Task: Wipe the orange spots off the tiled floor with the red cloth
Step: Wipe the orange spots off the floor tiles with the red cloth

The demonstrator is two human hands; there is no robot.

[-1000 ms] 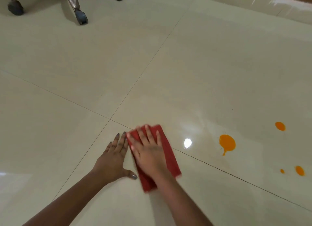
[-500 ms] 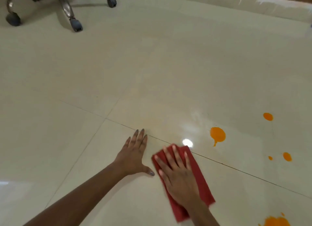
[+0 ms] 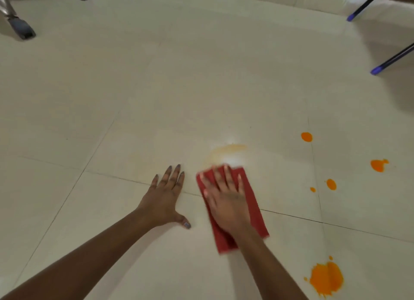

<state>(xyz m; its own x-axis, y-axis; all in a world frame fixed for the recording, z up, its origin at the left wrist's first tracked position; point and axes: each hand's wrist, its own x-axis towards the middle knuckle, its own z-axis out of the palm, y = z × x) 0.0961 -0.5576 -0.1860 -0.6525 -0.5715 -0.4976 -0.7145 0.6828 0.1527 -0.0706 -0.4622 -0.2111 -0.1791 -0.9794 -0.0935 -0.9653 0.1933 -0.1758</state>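
The red cloth (image 3: 249,201) lay flat on the tiled floor (image 3: 201,75), folded into a long strip that ran lengthwise under the right hand (image 3: 226,201) and crossed a grout line. The right hand pressed down on the cloth with the palm flat and the fingers straight and slightly spread; the fingertips reached the far edge of the cloth, while its near end showed beside the wrist. The left hand (image 3: 164,201) rested palm-down on the bare floor just beside the cloth, not touching it, with the fingers extended and the thumb pointing out toward the cloth. Neither hand gripped anything. Directly beyond the far edge of the cloth lay a faint orange smear (image 3: 226,153) on the glossy tile. Five orange spots (image 3: 306,137) lay to the right of the cloth, well apart from it: one round spot farthest away, one irregular spot (image 3: 378,165) near the right edge, two small spots (image 3: 331,184) close together, and a large splatter (image 3: 326,278) nearest the person. A chair caster (image 3: 21,28) stood at the far left, and two blue-tipped legs (image 3: 380,68) stood at the far right.
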